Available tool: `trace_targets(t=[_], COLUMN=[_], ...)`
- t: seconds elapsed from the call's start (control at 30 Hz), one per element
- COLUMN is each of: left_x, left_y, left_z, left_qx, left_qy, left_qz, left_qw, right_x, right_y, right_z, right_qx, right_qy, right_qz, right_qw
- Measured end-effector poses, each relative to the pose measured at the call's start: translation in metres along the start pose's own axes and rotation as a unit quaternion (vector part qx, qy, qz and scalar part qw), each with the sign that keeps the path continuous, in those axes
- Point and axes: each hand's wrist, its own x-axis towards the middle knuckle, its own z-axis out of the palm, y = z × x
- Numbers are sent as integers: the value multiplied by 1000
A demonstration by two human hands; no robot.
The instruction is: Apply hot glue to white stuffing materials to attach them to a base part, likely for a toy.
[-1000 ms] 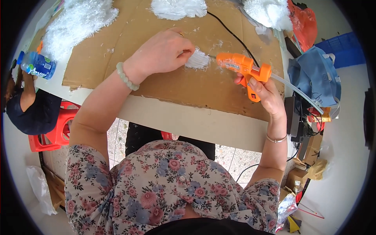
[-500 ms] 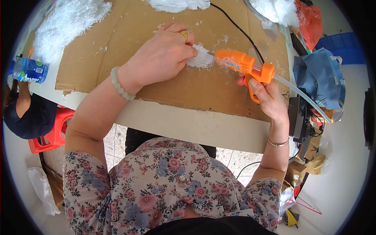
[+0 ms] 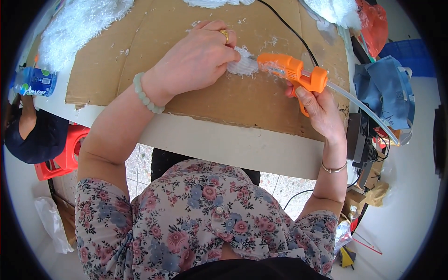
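Observation:
My right hand [image 3: 319, 109] is wrapped round the handle of an orange glue gun [image 3: 291, 69], with a long clear glue stick [image 3: 361, 109] sticking out of its back end. The gun's nozzle points left and meets the edge of a small white fringed fabric piece [image 3: 242, 64]. My left hand [image 3: 198, 58] has its fingers closed on that piece's left side, holding it on the cardboard sheet [image 3: 205, 109]. The left fingertips are partly hidden behind the hand. White threads cling to the gun's body.
Fluffy white material [image 3: 77, 30] lies at the far left, with more white pieces [image 3: 333, 11] at the far right. A black cord [image 3: 294, 30] crosses the cardboard. A blue-labelled plastic bottle [image 3: 35, 82] stands near a person's arm at left. A blue bag [image 3: 385, 93] hangs at right.
The view has shifted slightly. Both hands, the glue gun and the white piece keep nearly the same places relative to each other.

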Motion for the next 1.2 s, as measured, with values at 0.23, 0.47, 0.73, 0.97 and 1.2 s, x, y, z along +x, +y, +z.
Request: trace_targets(t=[0.23,0.47,0.73,0.97,1.2], left_x=[-3,-5,-8,-8,-11], left_y=[-1,-4,-8,-9,-15], left_z=[0,0,1,0,3], left_qx=[-3,17,-16,-30,-36], left_qy=[-5,-2,-4,12,0], left_qz=[-9,-6,-23,-33,-44], left_qw=[1000,1000,1000,999,998], right_x=[-4,-9,-8,-9,-7], right_y=[-7,-13,-13,-16,-23], right_z=[2,2,1,3,10], right_qx=[-9,9,42,32,28], right_qy=[9,31,18,-9,1], right_qz=[4,26,33,40,24], right_qw=[1000,999,998,999,999])
